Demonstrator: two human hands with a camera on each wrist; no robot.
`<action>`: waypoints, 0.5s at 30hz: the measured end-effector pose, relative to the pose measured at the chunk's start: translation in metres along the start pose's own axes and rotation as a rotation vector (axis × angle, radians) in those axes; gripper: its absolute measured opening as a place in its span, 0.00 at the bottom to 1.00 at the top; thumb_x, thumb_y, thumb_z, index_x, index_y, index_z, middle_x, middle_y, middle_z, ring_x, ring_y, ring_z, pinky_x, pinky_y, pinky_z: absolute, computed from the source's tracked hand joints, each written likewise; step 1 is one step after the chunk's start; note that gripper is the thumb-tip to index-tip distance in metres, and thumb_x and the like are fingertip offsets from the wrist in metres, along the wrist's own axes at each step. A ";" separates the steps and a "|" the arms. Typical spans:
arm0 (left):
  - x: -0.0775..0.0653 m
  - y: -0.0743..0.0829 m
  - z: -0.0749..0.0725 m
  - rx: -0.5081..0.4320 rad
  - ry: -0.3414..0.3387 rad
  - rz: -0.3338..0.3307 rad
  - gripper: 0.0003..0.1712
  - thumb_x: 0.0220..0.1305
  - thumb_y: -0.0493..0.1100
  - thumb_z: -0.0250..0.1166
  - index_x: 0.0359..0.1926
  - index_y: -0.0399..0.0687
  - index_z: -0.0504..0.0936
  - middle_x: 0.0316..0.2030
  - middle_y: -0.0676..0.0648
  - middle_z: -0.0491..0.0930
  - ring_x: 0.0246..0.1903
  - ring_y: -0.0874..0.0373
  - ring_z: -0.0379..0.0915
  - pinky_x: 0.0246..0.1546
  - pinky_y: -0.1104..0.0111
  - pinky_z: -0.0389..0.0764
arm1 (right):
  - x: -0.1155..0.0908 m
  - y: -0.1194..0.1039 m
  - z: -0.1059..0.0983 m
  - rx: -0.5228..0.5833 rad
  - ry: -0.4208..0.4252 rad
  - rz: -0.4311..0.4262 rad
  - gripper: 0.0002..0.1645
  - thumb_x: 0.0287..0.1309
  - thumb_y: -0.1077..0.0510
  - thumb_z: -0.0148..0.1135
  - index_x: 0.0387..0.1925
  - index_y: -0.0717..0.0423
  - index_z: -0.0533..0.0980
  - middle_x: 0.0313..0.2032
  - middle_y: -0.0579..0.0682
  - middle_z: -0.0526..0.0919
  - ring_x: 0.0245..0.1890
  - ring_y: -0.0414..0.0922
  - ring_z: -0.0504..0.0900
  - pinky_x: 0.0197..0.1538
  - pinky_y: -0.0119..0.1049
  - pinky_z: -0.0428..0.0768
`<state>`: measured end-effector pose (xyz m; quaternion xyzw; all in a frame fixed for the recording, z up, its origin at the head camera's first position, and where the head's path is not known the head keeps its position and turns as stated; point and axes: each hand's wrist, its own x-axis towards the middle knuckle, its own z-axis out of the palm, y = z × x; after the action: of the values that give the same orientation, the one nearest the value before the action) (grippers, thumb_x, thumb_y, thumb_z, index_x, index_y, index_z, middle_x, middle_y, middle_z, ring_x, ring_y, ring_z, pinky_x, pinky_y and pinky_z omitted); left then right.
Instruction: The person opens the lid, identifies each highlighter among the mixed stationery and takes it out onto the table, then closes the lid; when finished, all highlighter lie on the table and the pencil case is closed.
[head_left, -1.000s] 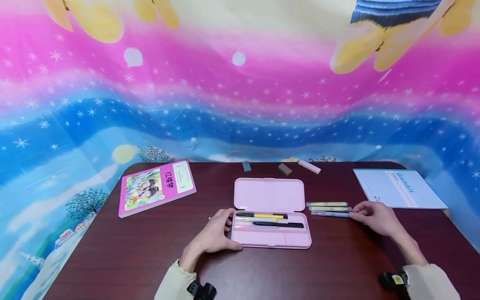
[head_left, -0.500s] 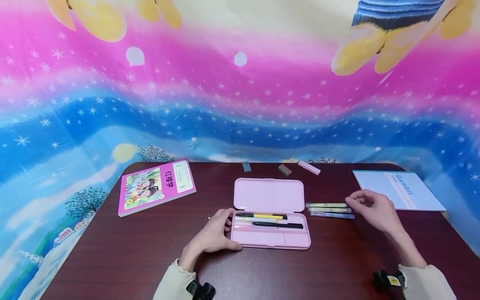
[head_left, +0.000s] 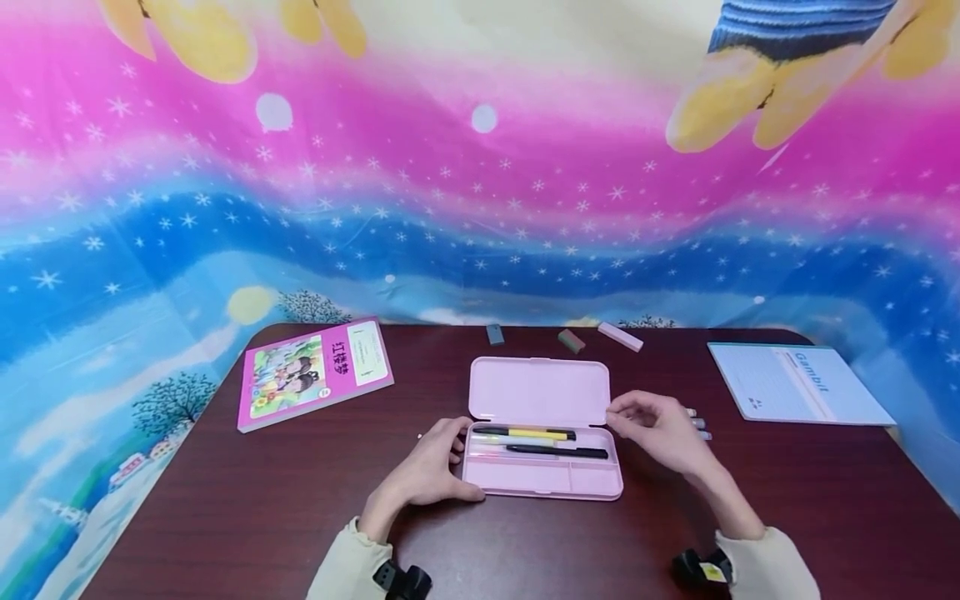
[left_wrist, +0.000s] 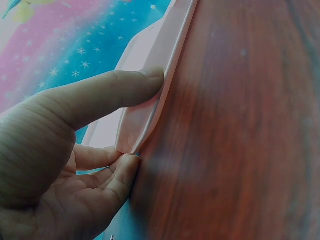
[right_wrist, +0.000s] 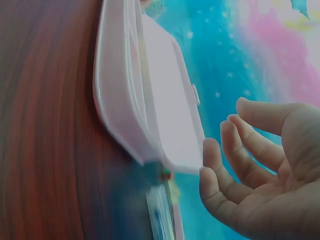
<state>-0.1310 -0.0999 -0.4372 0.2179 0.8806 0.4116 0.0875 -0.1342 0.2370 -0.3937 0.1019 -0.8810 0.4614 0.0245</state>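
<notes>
A pink pencil case (head_left: 517, 478) lies with its lid (head_left: 538, 390) raised back. Inside are a yellow-and-black pen (head_left: 549, 433), a black pen (head_left: 577, 452) and paler pens behind it. My left hand (head_left: 426, 473) grips the case's left end; in the left wrist view the thumb (left_wrist: 140, 85) presses its front wall and the fingers hold the corner. Beside the lid's right corner hovers my right hand (head_left: 663, 429), fingers loosely bent and holding nothing in the right wrist view. It mostly hides several slim pens, whose ends (head_left: 701, 423) show past it; one clear-barrelled pen (right_wrist: 160, 215) shows below the case corner.
Behind the case lie a grey-blue eraser (head_left: 495, 335), a green-and-brown eraser (head_left: 572, 341) and a pink bar (head_left: 620, 337). A pink book (head_left: 315, 375) lies at left, a pale "Gambit" notebook (head_left: 798, 383) at right. A printed cloth (head_left: 480, 208) hangs behind the table.
My right hand has moved left from the right ends of the slim pens, over them, to the case's lid corner. The pens stay on the table; my left hand keeps its grip.
</notes>
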 end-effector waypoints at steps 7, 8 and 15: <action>0.000 0.001 0.000 -0.009 -0.003 -0.003 0.52 0.36 0.46 0.81 0.62 0.36 0.66 0.47 0.44 0.68 0.39 0.58 0.67 0.40 0.69 0.74 | 0.014 -0.008 0.023 0.042 -0.078 -0.025 0.08 0.54 0.59 0.69 0.36 0.59 0.81 0.30 0.48 0.83 0.30 0.45 0.80 0.34 0.33 0.78; 0.001 0.002 0.000 -0.008 -0.003 -0.001 0.52 0.36 0.47 0.81 0.62 0.36 0.66 0.47 0.44 0.68 0.40 0.58 0.67 0.40 0.68 0.74 | 0.015 -0.009 0.025 0.057 -0.084 -0.021 0.08 0.54 0.59 0.69 0.36 0.58 0.81 0.30 0.49 0.83 0.30 0.46 0.81 0.34 0.33 0.78; -0.001 0.002 0.000 0.010 0.002 -0.015 0.52 0.35 0.47 0.82 0.62 0.35 0.66 0.48 0.44 0.68 0.39 0.58 0.67 0.40 0.69 0.73 | 0.013 -0.008 0.032 0.080 -0.159 0.004 0.09 0.55 0.59 0.69 0.37 0.59 0.81 0.29 0.50 0.83 0.28 0.47 0.80 0.32 0.33 0.77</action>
<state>-0.1297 -0.0992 -0.4360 0.2113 0.8844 0.4067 0.0885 -0.1440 0.2045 -0.4031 0.1371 -0.8613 0.4866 -0.0504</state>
